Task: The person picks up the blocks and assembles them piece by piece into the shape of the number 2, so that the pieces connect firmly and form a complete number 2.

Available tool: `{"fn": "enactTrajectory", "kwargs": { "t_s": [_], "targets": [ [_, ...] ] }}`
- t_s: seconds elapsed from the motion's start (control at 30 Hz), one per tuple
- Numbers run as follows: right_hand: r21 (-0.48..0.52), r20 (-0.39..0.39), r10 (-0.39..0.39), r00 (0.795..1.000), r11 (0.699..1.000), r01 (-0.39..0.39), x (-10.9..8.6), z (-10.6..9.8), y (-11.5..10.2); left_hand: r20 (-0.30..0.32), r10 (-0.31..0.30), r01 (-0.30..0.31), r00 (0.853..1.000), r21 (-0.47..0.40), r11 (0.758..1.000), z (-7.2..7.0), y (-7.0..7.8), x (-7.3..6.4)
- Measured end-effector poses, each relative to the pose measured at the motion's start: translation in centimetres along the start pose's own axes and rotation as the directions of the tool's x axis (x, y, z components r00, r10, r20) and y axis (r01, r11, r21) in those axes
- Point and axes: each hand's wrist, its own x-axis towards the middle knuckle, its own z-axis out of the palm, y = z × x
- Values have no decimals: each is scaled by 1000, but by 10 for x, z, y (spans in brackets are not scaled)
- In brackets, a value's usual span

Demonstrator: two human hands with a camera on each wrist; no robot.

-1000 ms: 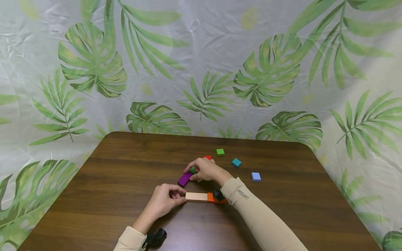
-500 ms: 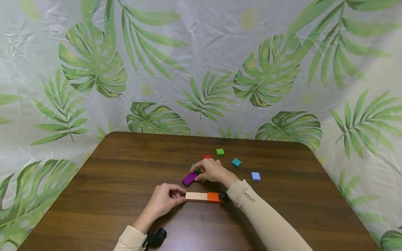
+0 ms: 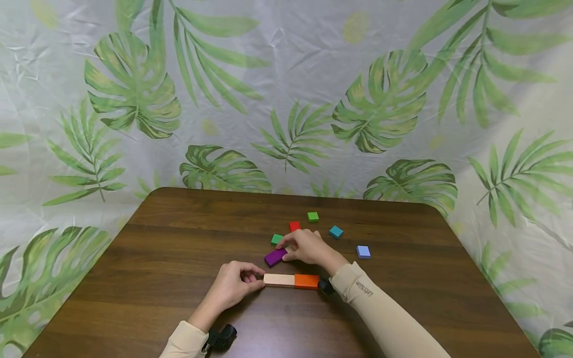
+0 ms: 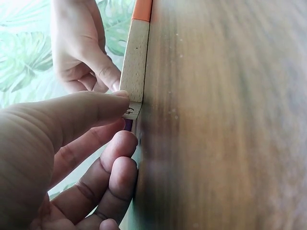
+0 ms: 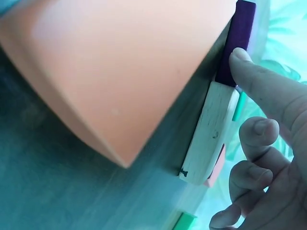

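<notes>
My left hand [image 3: 235, 286] pinches the left end of a plain wooden block [image 3: 279, 280] between thumb and forefinger. That block lies end to end with an orange block [image 3: 306, 282] on the table. Just beyond this row, my right hand [image 3: 309, 246] pinches a slanted purple block [image 3: 275, 257]. In the right wrist view, the thumb lies on the purple block [image 5: 237, 40]. Another pale wooden block [image 5: 206, 134] adjoins its end there, mostly hidden by the hand in the head view. A green block [image 3: 277, 239] and a red block [image 3: 295, 226] lie behind the right hand.
Light green [image 3: 313, 217], teal [image 3: 336, 232] and light blue [image 3: 363, 252] small blocks lie farther right on the brown wooden table [image 3: 156, 258]. A leaf-patterned curtain [image 3: 286, 99] hangs behind the table's far edge. Each wrist wears a black camera [image 3: 222, 338].
My right hand has slid to the right with the purple block, which has turned to a flatter slant. The green and red blocks show more. My left hand stays still.
</notes>
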Motion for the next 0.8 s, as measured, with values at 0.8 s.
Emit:
{"fn": "enactTrajectory", "kwargs": {
  "t_s": [0.8],
  "targets": [
    [14,6,-75,997,997,75,-5,4,-3,-14,-14,13,1000,-18,1000,1,-1,0]
  ]
}}
